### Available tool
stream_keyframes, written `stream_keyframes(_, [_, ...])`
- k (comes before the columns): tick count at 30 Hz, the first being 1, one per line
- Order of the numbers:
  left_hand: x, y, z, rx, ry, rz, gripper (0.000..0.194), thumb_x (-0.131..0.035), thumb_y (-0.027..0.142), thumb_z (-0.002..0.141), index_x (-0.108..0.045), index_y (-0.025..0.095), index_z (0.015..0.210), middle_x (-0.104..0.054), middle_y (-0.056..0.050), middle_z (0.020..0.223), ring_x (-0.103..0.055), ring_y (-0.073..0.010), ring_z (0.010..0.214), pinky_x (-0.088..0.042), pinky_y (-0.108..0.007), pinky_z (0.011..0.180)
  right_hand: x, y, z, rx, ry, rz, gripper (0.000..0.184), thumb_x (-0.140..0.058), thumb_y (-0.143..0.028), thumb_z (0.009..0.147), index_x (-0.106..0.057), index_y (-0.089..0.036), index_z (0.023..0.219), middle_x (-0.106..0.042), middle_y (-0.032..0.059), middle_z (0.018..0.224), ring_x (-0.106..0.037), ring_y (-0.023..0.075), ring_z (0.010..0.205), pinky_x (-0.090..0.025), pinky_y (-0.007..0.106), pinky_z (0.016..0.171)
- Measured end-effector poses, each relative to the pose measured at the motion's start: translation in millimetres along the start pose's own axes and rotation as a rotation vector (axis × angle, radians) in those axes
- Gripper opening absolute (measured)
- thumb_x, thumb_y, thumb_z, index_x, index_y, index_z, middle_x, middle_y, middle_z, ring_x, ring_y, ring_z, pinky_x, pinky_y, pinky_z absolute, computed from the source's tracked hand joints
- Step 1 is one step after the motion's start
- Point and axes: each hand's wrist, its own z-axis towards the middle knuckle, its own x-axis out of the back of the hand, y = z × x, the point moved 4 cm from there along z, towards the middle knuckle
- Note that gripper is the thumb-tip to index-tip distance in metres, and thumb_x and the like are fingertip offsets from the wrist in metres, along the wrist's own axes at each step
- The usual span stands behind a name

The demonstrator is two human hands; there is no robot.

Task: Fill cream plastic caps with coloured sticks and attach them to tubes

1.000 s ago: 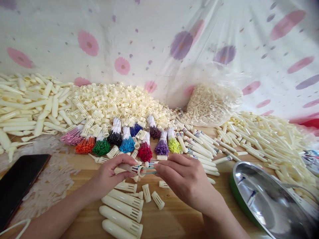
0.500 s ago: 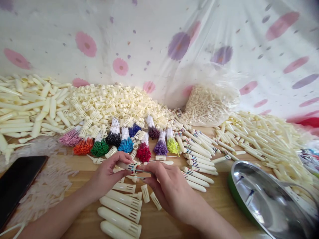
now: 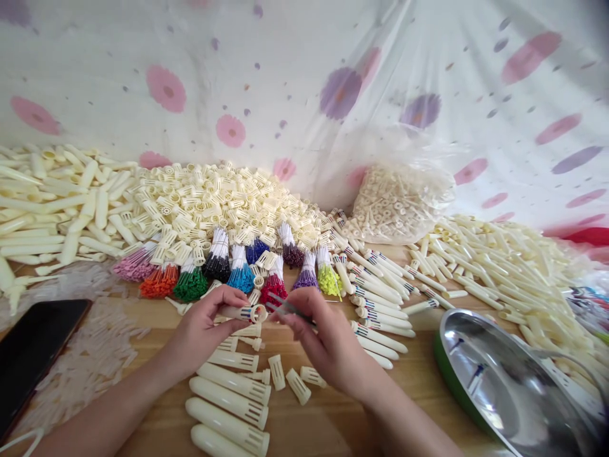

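Note:
My left hand (image 3: pixel 204 331) is closed around a cream multicolour pen barrel (image 3: pixel 248 313). The barrel's slotted end faces right, with small coloured pieces showing in the slots. In my right hand (image 3: pixel 328 339) is a pair of grey metal tweezers (image 3: pixel 292 309), their tips pointing left, just apart from the barrel's round end. Below my hands lie several cream slotted pen barrels (image 3: pixel 228 406) in a row, beside loose slotted caps (image 3: pixel 298 386). Behind my hands stand bundles of coloured pen refills, among them a red bundle (image 3: pixel 275 289) and a blue bundle (image 3: pixel 240 277).
A heap of slotted caps (image 3: pixel 214 190) lies at the back, with long cream barrels (image 3: pixel 42 209) to its left. Barrels with coloured slots (image 3: pixel 383 311) lie right of my hands. A metal pan (image 3: pixel 504 381), a bag of small parts (image 3: pixel 399 203) and a phone (image 3: pixel 40 355) surround the workspace.
My right hand has drawn the tweezers away from the barrel's end, upward and right. The barrel's open end has come into view. A loose cap beneath my right hand now shows.

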Motion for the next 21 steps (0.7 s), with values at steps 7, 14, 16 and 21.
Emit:
stream_keyframes(7, [0.7,7.6,0.7,-0.056,-0.029,-0.128,0.017,-0.072,0.007,0.066,-0.06,0.019,0.072,-0.063,-0.002,0.081,-0.061,-0.0161,0.08,-0.048,-0.026,0.074,-25.6,39.2,2.6,-0.318,-0.411,-0.634,0.005,-0.054,-0.016,0.086,-0.055,-0.014,0.091,-0.065,0.0119,0.094,-0.061,0.0262,0.091,-0.047,0.034,0.069])
stream_keyframes(14, [0.5,7.6,1.0,-0.071,-0.015,-0.146,0.02,-0.07,0.003,0.065,-0.063,0.02,0.072,-0.064,-0.001,0.079,-0.061,-0.0142,0.08,-0.048,-0.021,0.074,-48.0,43.7,3.4,-0.4,-0.497,-0.686,0.017,-0.059,-0.025,0.085,-0.057,-0.014,0.097,-0.067,0.0129,0.097,-0.064,0.0269,0.092,-0.047,0.031,0.065])
stream_keyframes(16, [0.0,5.3,0.7,-0.065,-0.016,-0.134,0.02,-0.07,0.004,0.065,-0.064,0.021,0.073,-0.065,-0.001,0.08,-0.062,-0.014,0.082,-0.048,-0.021,0.075,-35.7,47.9,6.9,-0.423,-0.48,-0.675,0.019,-0.057,-0.034,0.086,-0.058,-0.017,0.094,-0.069,0.0094,0.093,-0.065,0.0254,0.088,-0.045,0.03,0.064])
stream_keyframes(21, [0.0,0.6,0.5,-0.026,0.014,-0.105,0.017,-0.073,0.008,0.064,-0.064,0.02,0.072,-0.064,-0.001,0.08,-0.062,-0.0144,0.082,-0.048,-0.022,0.077,10.4,77.1,14.8,-0.605,-0.313,-0.711,0.025,-0.035,-0.032,0.096,-0.053,-0.016,0.102,-0.07,0.0112,0.085,-0.066,0.0263,0.08,-0.041,0.031,0.063])
